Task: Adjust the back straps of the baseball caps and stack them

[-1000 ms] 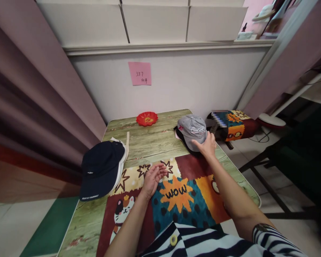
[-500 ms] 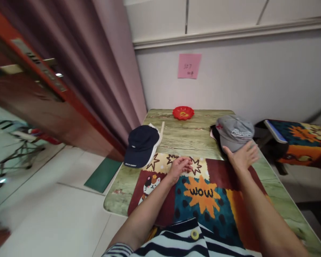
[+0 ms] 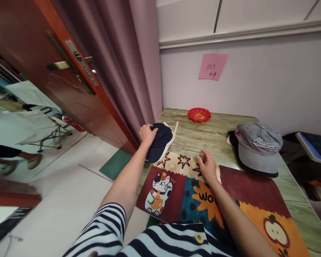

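Note:
A navy cap [image 3: 162, 140] lies over a white one at the table's left edge. My left hand [image 3: 148, 134] rests on the navy cap's crown, its fingers curled against the fabric. Over the top edge of the patterned mat [image 3: 173, 194] is my right hand [image 3: 206, 165], fingers apart and holding nothing. A grey cap [image 3: 259, 144] with white lettering sits on a black cap [image 3: 237, 151] at the right of the table, apart from both hands.
Near the wall, a red scalloped dish [image 3: 199, 115] stands on the wooden-patterned table [image 3: 216, 137]. A pink note [image 3: 213, 66] is on the wall. A brown door [image 3: 66, 82] and curtain [image 3: 115, 60] are at left. Beyond, a person's feet [image 3: 33, 161] show.
My left hand has moved left from the mat onto the navy cap. My right hand has left the grey cap and come over the mat. The view has turned left.

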Demonstrator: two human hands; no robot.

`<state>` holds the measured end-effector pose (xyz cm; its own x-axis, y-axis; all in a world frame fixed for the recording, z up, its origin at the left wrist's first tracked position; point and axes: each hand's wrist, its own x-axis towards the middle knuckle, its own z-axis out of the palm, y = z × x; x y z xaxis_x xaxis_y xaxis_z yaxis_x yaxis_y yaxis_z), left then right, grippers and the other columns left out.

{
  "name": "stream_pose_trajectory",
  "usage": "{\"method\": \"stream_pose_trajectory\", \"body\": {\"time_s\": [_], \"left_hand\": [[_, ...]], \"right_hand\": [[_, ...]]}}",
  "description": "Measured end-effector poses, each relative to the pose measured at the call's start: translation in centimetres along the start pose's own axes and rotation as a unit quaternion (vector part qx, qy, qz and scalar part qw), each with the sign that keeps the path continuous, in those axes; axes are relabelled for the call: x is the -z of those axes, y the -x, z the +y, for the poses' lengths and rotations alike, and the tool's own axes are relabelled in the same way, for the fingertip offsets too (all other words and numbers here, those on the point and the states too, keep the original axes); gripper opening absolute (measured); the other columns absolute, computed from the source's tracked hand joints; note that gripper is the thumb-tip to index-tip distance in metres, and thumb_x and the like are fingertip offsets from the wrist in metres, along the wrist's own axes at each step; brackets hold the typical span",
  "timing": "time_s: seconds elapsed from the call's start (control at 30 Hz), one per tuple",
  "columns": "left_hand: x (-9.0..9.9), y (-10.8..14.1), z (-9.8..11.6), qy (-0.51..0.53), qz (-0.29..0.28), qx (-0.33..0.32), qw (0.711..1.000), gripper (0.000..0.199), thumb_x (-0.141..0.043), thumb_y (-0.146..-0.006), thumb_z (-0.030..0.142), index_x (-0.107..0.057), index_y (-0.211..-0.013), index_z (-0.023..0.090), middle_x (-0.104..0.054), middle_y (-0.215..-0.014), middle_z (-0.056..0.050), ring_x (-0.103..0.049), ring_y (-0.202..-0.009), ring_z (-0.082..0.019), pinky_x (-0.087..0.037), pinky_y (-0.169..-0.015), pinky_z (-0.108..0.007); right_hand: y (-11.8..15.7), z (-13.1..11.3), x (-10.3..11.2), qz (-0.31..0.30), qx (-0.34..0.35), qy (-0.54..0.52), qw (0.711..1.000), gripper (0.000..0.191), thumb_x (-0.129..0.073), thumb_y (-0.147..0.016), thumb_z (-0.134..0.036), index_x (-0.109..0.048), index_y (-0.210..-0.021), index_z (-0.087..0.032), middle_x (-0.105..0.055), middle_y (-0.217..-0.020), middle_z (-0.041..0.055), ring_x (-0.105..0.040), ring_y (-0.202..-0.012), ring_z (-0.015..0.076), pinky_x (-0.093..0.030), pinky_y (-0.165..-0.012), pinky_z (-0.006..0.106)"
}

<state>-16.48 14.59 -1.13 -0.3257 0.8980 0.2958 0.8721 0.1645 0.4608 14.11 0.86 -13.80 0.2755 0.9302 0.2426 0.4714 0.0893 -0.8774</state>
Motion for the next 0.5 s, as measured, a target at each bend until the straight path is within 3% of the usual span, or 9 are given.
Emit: {"method": "stream_pose_trajectory", "body": {"time_s": [0.07, 0.17, 0.3, 0.5], "left_hand": [[-0.4, -0.4, -0.8, -0.015, -0.038, 0.005, 0.999, 0.029, -0.074, -0.083, 0.042, -0.076, -0.103, 0.022, -0.074, -0.115, -0.013, -0.062, -0.112, -0.032, -0.044, -0.093, -0.041], [-1.1, -0.4, -1.0, -0.018, -0.047, 0.003, 0.999, 0.026, -0.074, -0.082, 0.041, -0.077, -0.101, 0.024, -0.076, -0.114, -0.011, -0.063, -0.110, -0.030, -0.043, -0.091, -0.040], [-1.3, -0.4, -0.7, -0.027, -0.041, 0.011, 0.999, 0.018, -0.071, -0.085, 0.036, -0.077, -0.098, 0.025, -0.077, -0.111, -0.010, -0.065, -0.107, -0.030, -0.042, -0.090, -0.041], [-0.1, 0.2, -0.3, -0.023, 0.002, 0.000, 1.000, 0.019, -0.060, -0.093, 0.036, -0.073, -0.100, 0.024, -0.074, -0.114, -0.011, -0.063, -0.111, -0.030, -0.040, -0.093, -0.041]], "right_hand": [[0.2, 0.5, -0.3, 0.012, -0.011, -0.006, 1.000, 0.046, -0.057, -0.088, -0.046, -0.064, -0.122, -0.015, -0.069, -0.119, 0.0165, -0.071, -0.100, 0.0266, -0.054, -0.095, 0.044], [0.4, 1.0, -0.3, 0.018, -0.007, -0.014, 1.000, 0.042, -0.056, -0.088, -0.043, -0.066, -0.119, -0.016, -0.071, -0.115, 0.0144, -0.072, -0.097, 0.0249, -0.054, -0.095, 0.043], [0.5, 0.8, -0.1, 0.022, 0.002, -0.009, 1.000, 0.040, -0.055, -0.088, -0.041, -0.066, -0.118, -0.016, -0.071, -0.111, 0.0135, -0.072, -0.095, 0.0241, -0.054, -0.094, 0.041], [0.6, 0.5, -0.1, 0.020, 0.005, -0.008, 1.000, 0.039, -0.054, -0.089, -0.039, -0.067, -0.117, -0.016, -0.072, -0.110, 0.0129, -0.072, -0.093, 0.0242, -0.054, -0.093, 0.041]]}}
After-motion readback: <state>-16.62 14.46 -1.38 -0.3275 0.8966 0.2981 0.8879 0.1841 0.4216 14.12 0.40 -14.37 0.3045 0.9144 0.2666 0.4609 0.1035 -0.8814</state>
